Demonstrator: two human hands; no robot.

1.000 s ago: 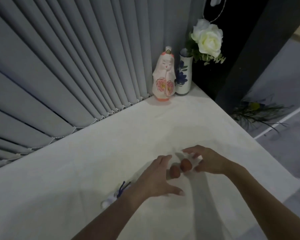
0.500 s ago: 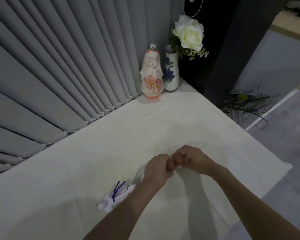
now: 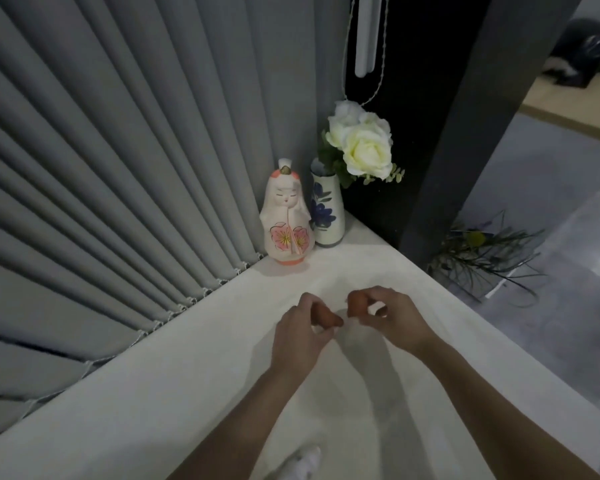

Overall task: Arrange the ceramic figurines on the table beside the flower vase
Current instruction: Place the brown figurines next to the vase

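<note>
Left hand: the left hand [image 3: 297, 329] hovers over the middle of the bench, fingers curled and pinching a small rounded reddish-brown ceramic figurine [image 3: 327, 317] between thumb and fingertips.
Right hand: the right hand [image 3: 394, 315] sits just beside it, thumb and forefinger closed on a second small reddish-brown ceramic figurine [image 3: 357, 302]; the other fingers are loosely bent.
Gap between pieces: the two brown pieces are near each other but apart, both held above the cloth.
Bench: a bench covered in a plain cream cloth [image 3: 187, 382] runs diagonally through the view, both bare forearms reaching across it.
Standing figurine: a tall white-and-pink ceramic doll figurine painted with pink blossoms [image 3: 286, 221] stands upright at the far corner, well apart from the hands.
Flower vase: a white ceramic vase with blue painted flowers [image 3: 326, 211] stands just beside the doll on its right, holding white artificial roses [image 3: 364, 147].
Near edge: a white object [image 3: 303, 462] lies at the bottom of the view, partly cut off; its form cannot be told.
Backdrop: grey vertical blinds [image 3: 118, 150] hang behind the bench.
</note>
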